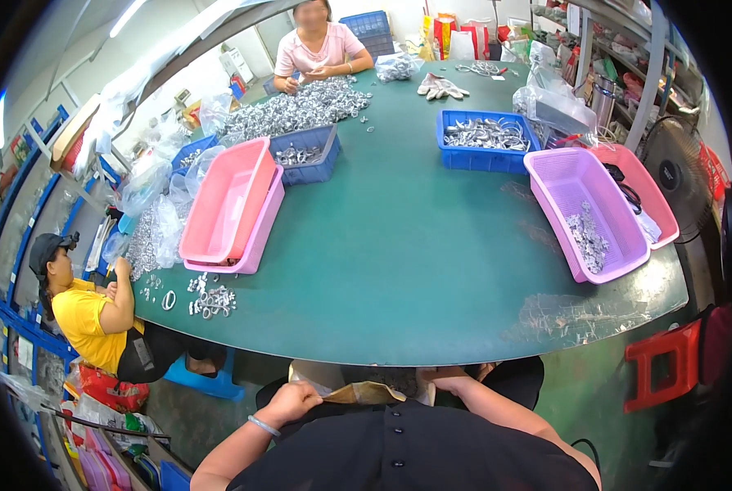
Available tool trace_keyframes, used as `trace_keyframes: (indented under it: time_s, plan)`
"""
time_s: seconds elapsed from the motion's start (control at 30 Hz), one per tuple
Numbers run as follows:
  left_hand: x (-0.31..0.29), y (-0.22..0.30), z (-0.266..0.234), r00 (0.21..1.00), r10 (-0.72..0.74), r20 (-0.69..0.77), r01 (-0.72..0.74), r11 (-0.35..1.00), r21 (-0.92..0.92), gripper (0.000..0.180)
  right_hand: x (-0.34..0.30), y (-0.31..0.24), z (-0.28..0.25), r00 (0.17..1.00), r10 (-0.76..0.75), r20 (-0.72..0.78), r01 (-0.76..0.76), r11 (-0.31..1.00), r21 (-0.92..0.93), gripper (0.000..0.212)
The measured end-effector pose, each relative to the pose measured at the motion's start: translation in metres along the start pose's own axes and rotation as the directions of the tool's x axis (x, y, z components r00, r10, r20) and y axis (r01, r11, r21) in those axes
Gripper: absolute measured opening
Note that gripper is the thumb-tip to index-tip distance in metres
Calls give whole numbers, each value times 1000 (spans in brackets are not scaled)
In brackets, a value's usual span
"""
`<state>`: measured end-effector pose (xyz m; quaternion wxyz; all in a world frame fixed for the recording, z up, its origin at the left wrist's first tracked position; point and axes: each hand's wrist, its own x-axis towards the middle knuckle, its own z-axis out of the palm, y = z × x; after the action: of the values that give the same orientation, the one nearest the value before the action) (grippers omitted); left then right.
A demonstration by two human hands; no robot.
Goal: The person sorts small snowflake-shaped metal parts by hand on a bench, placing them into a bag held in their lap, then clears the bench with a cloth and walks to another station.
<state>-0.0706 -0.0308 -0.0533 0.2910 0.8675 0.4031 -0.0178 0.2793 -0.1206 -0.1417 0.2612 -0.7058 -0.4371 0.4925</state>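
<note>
Below the table's near edge, a pale yellowish sack [364,393] sits open-mouthed between my knees, with dark contents that I cannot make out inside. My left hand [297,401] is closed on the left side of its rim. At the right side of the mouth, my right hand [441,380] grips the rim, its fingers partly hidden by the sack's edge. Closest on the table is a small pile of grey metal rings and small parts [213,299], ahead of my left hand.
A purple basket [575,221] holding small metal parts stands right, against a pink basket [669,221]. Stacked pink baskets [227,200], blue crates [481,159] and a big metal-parts heap [292,108] lie farther off. Two co-workers sit left and far. A red stool [665,364] stands right.
</note>
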Motion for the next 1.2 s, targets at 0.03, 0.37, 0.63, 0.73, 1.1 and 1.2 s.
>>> trace_keyframes:
  time_s: [0.03, 0.37, 0.63, 0.73, 1.1, 1.2]
  plan:
    - [-1, 5, 2, 998, -31, 50, 32, 999, -21, 26, -4, 6, -1, 999, 33, -18, -34, 998, -61, 62]
    - [10, 21, 21, 657, -425, -623, 279, 904, -323, 82, -29, 48, 11, 862, 438, 255, -446, 894, -27, 47]
    - [43, -18, 27, 643, -718, 267, 667, 353, -656, 34, -17, 74, 29, 673, 375, 638, -738, 410, 537, 42]
    - [30, -25, 24, 652, -665, 365, 687, 314, -655, 31, -23, 72, 37, 677, 209, 706, -732, 295, 614, 29]
    - [20, -60, 95, 529, -799, 286, 275, -158, -948, 30, 8, 67, 50, 676, 513, 529, -725, 594, 349, 33]
    - [36, -51, 103, 591, -752, 292, 204, -211, -956, 28, 23, 93, 61, 638, 579, 508, -755, 598, 268, 32]
